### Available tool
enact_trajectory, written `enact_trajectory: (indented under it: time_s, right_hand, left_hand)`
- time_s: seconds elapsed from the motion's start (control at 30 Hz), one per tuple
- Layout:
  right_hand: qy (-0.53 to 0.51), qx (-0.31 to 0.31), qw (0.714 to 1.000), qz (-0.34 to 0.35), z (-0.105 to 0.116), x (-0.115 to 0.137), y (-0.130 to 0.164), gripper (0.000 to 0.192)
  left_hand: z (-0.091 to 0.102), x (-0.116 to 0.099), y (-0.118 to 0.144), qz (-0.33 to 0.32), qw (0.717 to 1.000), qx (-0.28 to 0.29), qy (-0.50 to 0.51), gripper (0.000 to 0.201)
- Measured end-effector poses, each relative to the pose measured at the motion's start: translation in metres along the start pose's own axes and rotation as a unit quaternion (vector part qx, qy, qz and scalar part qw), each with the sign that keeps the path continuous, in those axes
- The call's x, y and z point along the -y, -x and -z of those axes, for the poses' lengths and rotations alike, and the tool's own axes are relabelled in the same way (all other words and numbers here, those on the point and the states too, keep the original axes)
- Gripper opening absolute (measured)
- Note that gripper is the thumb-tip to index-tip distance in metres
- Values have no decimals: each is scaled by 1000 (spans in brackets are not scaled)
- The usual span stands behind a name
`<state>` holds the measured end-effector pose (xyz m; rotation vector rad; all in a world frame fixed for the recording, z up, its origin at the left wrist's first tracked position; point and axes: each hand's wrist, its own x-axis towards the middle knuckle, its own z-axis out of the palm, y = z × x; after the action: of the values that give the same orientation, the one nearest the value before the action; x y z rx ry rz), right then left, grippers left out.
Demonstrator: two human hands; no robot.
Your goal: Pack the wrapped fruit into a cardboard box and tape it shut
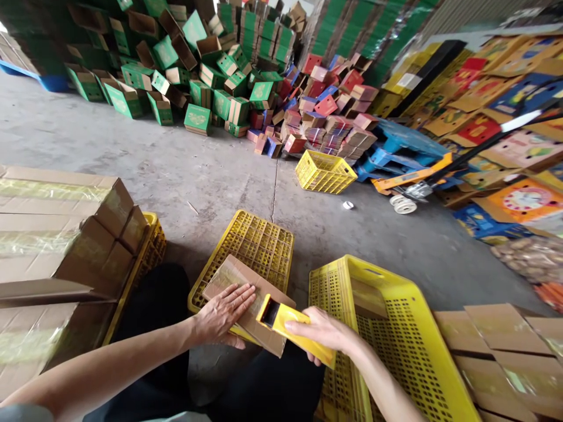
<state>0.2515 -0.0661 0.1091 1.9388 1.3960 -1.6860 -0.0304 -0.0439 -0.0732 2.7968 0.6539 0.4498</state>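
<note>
My left hand (pixel 226 313) lies flat on a small brown cardboard box (pixel 240 271), its fingers stretched out. The box rests at an angle on an upturned yellow plastic crate (pixel 264 237) between my knees. In my right hand (pixel 323 331) is a yellow handheld tool (pixel 288 319) with a dark opening at its front end; the fingers are wrapped round its body. The tool's front end is over the right part of the box; I cannot tell whether it touches. Its exact kind does not show.
Taped cartons (pixel 53 234) are stacked at my left. On the right stands a yellow crate (pixel 396 287) with a cardboard box inside, beside more cartons (pixel 505 346). Further off are green boxes (pixel 197 117), another yellow crate (pixel 325 170), blue pallets (pixel 404 140) and a pallet jack (pixel 413 176).
</note>
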Motion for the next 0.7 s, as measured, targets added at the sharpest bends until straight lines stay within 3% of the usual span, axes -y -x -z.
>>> enact_trajectory:
  time_s: [0.23, 0.43, 0.7]
  right_hand:
    - [-2, -30, 999, -30, -9, -12, 4, 34]
    - [-7, -30, 999, -15, -12, -19, -2, 38]
    - [9, -20, 1000, 15, -8, -32, -15, 47]
  left_hand:
    - [-1, -2, 3, 5, 1000, -6, -1, 124]
    - [-3, -18, -3, 23, 999, -24, -14, 123]
    - [-8, -31, -16, -5, 1000, -10, -26, 121]
